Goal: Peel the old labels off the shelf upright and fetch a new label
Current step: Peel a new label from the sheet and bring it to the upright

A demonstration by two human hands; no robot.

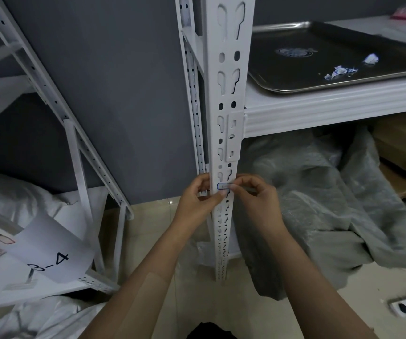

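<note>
Blue-edged paper, thin and small: the old label (222, 186) sits on the front face of the white shelf upright (229, 94), a little below the bracket where the shelf (344, 106) joins it. It is probably light and limp, apt to tear if pulled fast, with glue that may cling to the painted steel. The best hold looks to be a lifted corner or short end, drawn back low along the face.

The right hand (255, 195) has thumb and forefinger closed together at the label's right end, seemingly pinching it; how much has lifted I cannot tell. The left hand (196, 200) wraps the upright's left edge, fingers (203, 182) curled behind and thumb across the front just under the label, steadying it.

On the shelf a steel tray (295, 77) holds crumpled white-and-blue scraps (341, 73). Grey plastic wrap (319, 192) and cardboard boxes (405, 148) lie beneath on the pale tiled floor (153, 228). A grey wall (123, 94) stands behind.
</note>
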